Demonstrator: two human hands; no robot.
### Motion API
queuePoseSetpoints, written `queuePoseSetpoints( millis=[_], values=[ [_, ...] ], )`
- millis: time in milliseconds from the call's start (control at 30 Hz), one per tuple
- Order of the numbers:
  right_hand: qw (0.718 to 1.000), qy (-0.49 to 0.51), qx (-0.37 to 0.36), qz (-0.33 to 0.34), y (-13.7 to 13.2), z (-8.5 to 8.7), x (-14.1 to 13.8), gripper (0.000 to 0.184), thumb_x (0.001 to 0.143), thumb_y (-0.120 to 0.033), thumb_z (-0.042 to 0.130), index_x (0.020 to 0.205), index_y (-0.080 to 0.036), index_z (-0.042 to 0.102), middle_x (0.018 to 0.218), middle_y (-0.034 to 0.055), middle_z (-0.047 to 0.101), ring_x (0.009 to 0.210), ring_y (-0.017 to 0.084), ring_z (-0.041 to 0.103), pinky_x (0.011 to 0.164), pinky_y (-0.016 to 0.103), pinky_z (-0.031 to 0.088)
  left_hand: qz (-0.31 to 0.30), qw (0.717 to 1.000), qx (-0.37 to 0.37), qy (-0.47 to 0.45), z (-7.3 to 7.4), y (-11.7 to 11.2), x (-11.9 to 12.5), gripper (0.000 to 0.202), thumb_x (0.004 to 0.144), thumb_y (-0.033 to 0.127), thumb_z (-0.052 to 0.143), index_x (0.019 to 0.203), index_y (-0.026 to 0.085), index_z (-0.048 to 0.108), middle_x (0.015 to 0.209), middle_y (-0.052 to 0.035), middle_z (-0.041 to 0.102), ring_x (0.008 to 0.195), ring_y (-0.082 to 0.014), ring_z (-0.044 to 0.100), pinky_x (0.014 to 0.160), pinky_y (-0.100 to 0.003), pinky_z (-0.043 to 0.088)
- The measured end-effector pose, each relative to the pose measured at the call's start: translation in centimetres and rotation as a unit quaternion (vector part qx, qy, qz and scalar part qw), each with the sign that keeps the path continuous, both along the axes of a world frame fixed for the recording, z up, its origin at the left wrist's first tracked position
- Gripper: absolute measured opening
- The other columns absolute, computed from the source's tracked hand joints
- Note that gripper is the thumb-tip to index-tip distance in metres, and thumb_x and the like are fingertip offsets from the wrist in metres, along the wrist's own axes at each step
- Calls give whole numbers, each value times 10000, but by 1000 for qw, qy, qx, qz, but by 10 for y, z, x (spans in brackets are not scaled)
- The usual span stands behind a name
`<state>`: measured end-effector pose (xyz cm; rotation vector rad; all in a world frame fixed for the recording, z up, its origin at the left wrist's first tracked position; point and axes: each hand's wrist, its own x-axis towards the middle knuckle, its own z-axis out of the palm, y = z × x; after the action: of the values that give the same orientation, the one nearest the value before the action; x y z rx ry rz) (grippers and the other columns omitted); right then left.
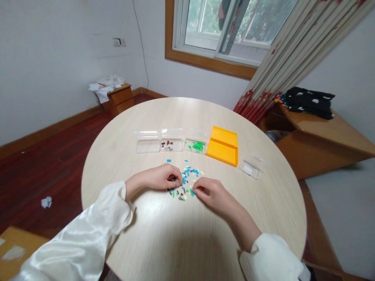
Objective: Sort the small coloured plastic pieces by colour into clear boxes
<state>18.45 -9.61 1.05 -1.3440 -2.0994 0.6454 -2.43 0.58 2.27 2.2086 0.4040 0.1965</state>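
Small toy building bricks [186,180] in blue, brown, green and pale yellow lie scattered in a loose patch on the round table [181,234]. My left hand [164,175] is at the patch's left side, thumb and fingertips pinched together, with a speck of green at the tips. On the right side, my right hand [213,194] also has its fingertips closed, down among green and blue bricks. Whatever either pinch holds is too small to name. Beyond my hands, one transparent box [172,149] contains brown bricks, and another beside it contains green bricks [198,146].
A third transparent box [147,146] stands leftmost in the row. An open yellow case [222,151] sits at the row's right end, with a small transparent box [250,168] holding something white beyond it. Two stray blue bricks [169,160] lie between the boxes and the patch.
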Motion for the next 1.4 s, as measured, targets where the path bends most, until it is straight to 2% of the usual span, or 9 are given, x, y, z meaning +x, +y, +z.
queuePoseSetpoints(
  millis=[200,500,633,767,833,933,1000,1200,1400],
  values=[
    [997,-54,10,57,1,-1,-3,222,838,-97,495,889,-184,692,846,67,680,788,147,624,736,262,488,-9,1000,9,-12,1,0,0,225,729,64,482,821,115,680,734,-31,607,642,-93,519,623,-196,410],
    [995,-88,-18,37,-1,2,-8,161,874,-121,483,813,-154,628,823,65,634,796,157,591,739,276,478,1,1000,-23,17,1,1,0,126,784,187,540,771,124,648,702,-16,599,626,-93,499,599,-200,385],
    [999,-39,0,6,-1,3,-10,146,880,-155,479,838,-172,618,825,56,649,798,155,599,741,273,475,45,998,-45,15,1,1,0,140,782,249,572,746,124,625,608,22,530,554,-76,432,524,-185,333],
    [992,98,-29,-79,0,1,-17,134,854,-232,526,800,-187,640,783,39,681,749,155,630,739,291,492,112,991,-64,-26,-1,0,3,155,786,272,575,780,123,617,572,34,509,526,-74,424,508,-187,334],
    [967,207,-81,-122,1,-1,-23,165,831,-317,560,790,-183,647,709,33,682,666,155,639,667,293,513,135,987,-67,-58,-3,-2,5,147,786,265,574,795,125,618,594,27,528,548,-79,445,537,-195,361],
    [906,358,-159,-160,5,-3,-30,257,748,-425,651,786,-171,646,626,30,675,562,149,633,547,275,520,158,980,-69,-96,-7,-5,9,127,782,245,574,809,132,624,646,15,561,593,-87,474,584,-209,388],
    [871,419,-185,-177,7,-3,-33,306,678,-443,718,783,-165,648,593,25,671,530,143,629,520,268,524,169,977,-66,-113,-10,-6,10,126,784,245,574,811,134,628,669,9,577,610,-91,482,602,-215,394],
    [795,518,-243,-202,11,-4,-41,371,587,-421,790,810,-147,681,621,32,690,564,146,657,553,268,555,179,973,-49,-134,-10,-7,11,144,784,257,583,805,131,650,675,1,586,622,-98,484,611,-220,393],
    [754,561,-276,-199,12,-9,-48,358,559,-381,815,803,-146,697,682,36,703,631,161,680,589,270,565,157,978,-11,-140,-9,-8,12,113,772,228,611,787,128,662,705,-13,591,636,-102,507,624,-222,403]
  ],
)
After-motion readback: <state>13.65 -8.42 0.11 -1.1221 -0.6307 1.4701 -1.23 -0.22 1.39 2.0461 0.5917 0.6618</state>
